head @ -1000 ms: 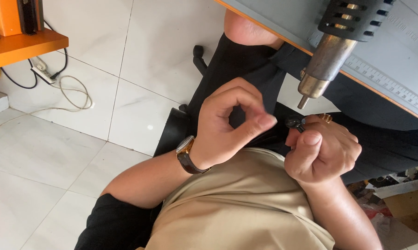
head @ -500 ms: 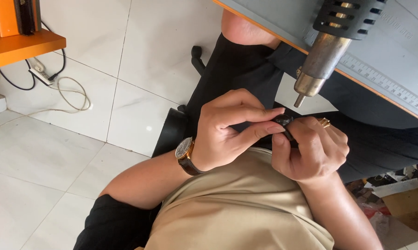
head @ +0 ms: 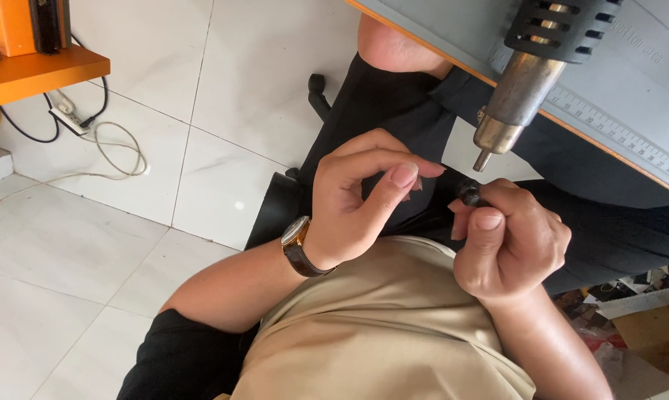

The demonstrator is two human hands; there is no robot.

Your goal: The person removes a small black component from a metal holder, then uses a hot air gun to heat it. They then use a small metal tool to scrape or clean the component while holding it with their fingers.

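1. The right hand is curled into a loose fist over the lap; its thumb and forefinger are pressed together on a small dark rounded part, which pokes out of the pinch at about ten o'clock from the knuckles; what the part is cannot be told, it is too small and mostly covered.

2. The left hand sits at nine o'clock from that part, close by yet apart from it; its thumb and forefinger curve toward each other without closing, the tips aimed at three o'clock, toward the part; nothing shows between them.

3. The part's visible end lies between the two hands; the right hand has it, the left is the nearer free one; its long axis cannot be judged from the short stub that shows.

4. A hot-air gun with a metal nozzle and black vented body hangs at twelve o'clock from the part, tilted, its narrow tip pointing down and just above the pinch, not touching; it is what stands nearest over the fingers.

5. The gun crosses the orange-edged grey bench top with a printed ruler, at one o'clock.

6. A brown-strapped wristwatch is on the left wrist; below lie a beige garment and black trousers.

7. Off at ten o'clock, well apart, are an orange shelf and a white power strip with loose cable on the pale tiled floor.
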